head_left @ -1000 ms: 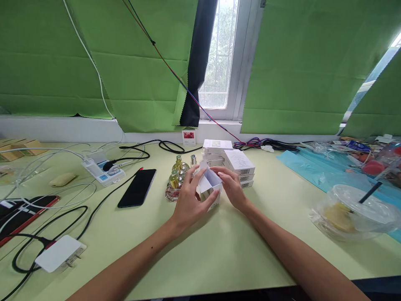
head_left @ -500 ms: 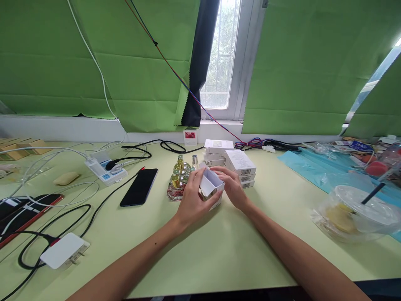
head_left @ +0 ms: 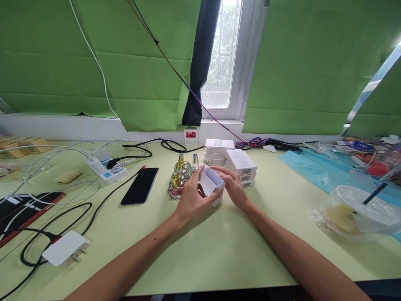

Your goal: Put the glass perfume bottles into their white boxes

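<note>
Between my hands is a small white cardboard box (head_left: 210,180), its top uncovered so the pale inside shows. My left hand (head_left: 193,192) wraps the box's left and near side, thumb along the front. On the far right side, my right hand (head_left: 233,184) grips it with bent fingers near the rim. Just left of the box stand several small glass perfume bottles (head_left: 176,180) with gold and silver caps, partly hidden by my left hand. Stacked white boxes (head_left: 240,161) with barcodes lie behind my right hand.
A black phone (head_left: 139,186) lies to the left, near a power strip (head_left: 105,169) and tangled cables. At the left front is a white charger (head_left: 66,248). A bagged plastic drink cup (head_left: 354,213) with a straw and blue sheeting (head_left: 308,165) occupy the right.
The box has tipped slightly in my hands, and more of its hollow inside shows. Both hands keep almost the same place; the view has shifted a little.
</note>
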The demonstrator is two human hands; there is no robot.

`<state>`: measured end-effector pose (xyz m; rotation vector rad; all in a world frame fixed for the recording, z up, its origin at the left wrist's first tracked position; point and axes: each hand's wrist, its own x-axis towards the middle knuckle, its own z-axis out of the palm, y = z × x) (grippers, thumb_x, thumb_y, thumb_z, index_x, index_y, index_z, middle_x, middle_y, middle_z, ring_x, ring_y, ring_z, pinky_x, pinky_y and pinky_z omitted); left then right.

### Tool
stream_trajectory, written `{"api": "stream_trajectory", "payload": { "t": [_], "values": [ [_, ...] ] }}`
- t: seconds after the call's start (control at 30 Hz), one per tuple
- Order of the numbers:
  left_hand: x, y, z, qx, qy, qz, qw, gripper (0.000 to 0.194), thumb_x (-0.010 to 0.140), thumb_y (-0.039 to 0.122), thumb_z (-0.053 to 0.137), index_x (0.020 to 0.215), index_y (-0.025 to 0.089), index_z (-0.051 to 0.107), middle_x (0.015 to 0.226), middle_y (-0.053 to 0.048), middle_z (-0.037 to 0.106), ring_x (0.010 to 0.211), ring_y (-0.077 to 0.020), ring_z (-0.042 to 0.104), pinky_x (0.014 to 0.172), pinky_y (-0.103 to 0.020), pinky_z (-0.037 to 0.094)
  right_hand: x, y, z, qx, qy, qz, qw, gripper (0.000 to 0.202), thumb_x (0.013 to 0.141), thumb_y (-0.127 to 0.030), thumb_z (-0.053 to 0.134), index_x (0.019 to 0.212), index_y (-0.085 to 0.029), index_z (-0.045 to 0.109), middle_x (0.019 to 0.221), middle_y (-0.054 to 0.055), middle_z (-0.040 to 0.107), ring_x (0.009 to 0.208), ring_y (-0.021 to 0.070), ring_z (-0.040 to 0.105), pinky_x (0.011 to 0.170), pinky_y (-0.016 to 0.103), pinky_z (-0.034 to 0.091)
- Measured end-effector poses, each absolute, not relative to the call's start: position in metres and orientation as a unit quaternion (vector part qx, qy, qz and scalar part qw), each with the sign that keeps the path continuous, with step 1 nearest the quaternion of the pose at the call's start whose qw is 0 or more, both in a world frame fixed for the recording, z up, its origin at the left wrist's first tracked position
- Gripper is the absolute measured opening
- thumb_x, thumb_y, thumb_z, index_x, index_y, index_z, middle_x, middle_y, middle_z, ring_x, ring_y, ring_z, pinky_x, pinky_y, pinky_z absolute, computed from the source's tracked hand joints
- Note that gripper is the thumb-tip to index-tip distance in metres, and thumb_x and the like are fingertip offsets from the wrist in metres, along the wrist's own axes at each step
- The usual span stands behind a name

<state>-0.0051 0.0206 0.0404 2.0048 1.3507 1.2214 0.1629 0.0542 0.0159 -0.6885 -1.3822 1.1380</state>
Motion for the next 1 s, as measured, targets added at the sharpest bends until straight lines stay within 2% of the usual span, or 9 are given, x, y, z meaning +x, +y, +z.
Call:
{"api": "stream_trajectory", "payload": {
  "t": [0.1,0.17,0.33,0.43,0.63,0.87,1.0],
  "values": [
    [-0.006,0.020,0.045,0.723,0.497,0.419,0.232,0.085,0.075,0.056,0.077,0.143,0.016,0.047,0.106,-0.008,0.072,0.072,-0.0190,0.070,0.066,-0.032,0.059,0.163,0.053,0.017,-0.312,-0.595,0.469,0.574,0.036,0.091,-0.037,0.056,0.117,-0.026,0.078,0.126,0.005,0.074,0.119,0.0284,0.066,0.103,0.043,0.050],
    [-0.007,0.019,0.048,0.723,0.495,0.413,0.249,0.082,0.075,0.055,0.078,0.142,0.017,0.048,0.098,-0.005,0.071,0.062,-0.0152,0.067,0.059,-0.028,0.056,0.162,0.052,0.018,-0.321,-0.597,0.464,0.570,0.038,0.091,-0.039,0.055,0.118,-0.025,0.077,0.127,0.005,0.074,0.120,0.0287,0.066,0.104,0.044,0.051],
    [-0.009,0.019,0.055,0.702,0.491,0.414,0.309,0.082,0.072,0.053,0.080,0.141,0.021,0.048,0.112,-0.008,0.069,0.054,-0.0120,0.066,0.047,-0.023,0.051,0.162,0.050,0.022,-0.338,-0.614,0.444,0.558,0.041,0.093,-0.041,0.053,0.122,-0.025,0.076,0.129,0.005,0.073,0.122,0.0288,0.066,0.106,0.044,0.049],
    [-0.010,0.021,0.056,0.691,0.488,0.419,0.332,0.080,0.070,0.052,0.082,0.138,0.022,0.051,0.113,-0.008,0.069,0.051,-0.0108,0.064,0.043,-0.022,0.049,0.163,0.050,0.022,-0.339,-0.624,0.433,0.555,0.042,0.094,-0.041,0.051,0.124,-0.026,0.076,0.129,0.004,0.073,0.122,0.0283,0.066,0.106,0.043,0.049],
    [-0.009,0.020,0.054,0.687,0.497,0.429,0.311,0.077,0.068,0.054,0.084,0.133,0.023,0.057,0.110,-0.006,0.069,0.051,-0.0093,0.062,0.043,-0.022,0.048,0.163,0.050,0.021,-0.339,-0.630,0.415,0.561,0.041,0.094,-0.041,0.050,0.122,-0.026,0.076,0.128,0.003,0.074,0.122,0.0274,0.066,0.106,0.042,0.049],
    [-0.005,0.014,0.050,0.706,0.486,0.442,0.265,0.069,0.071,0.053,0.082,0.128,0.021,0.059,0.085,0.001,0.070,0.054,-0.0115,0.063,0.050,-0.022,0.051,0.162,0.047,0.023,-0.345,-0.612,0.429,0.568,0.041,0.095,-0.048,0.052,0.116,-0.025,0.079,0.122,0.004,0.077,0.115,0.0291,0.069,0.100,0.041,0.052],
    [0.001,0.008,0.043,0.716,0.468,0.454,0.250,0.071,0.071,0.049,0.082,0.131,0.020,0.057,0.100,-0.005,0.074,0.076,-0.0191,0.071,0.065,-0.029,0.059,0.163,0.046,0.025,-0.331,-0.581,0.473,0.574,0.052,0.097,-0.059,0.046,0.110,-0.022,0.080,0.113,0.008,0.079,0.109,0.0300,0.072,0.099,0.044,0.052]
  ]
}}
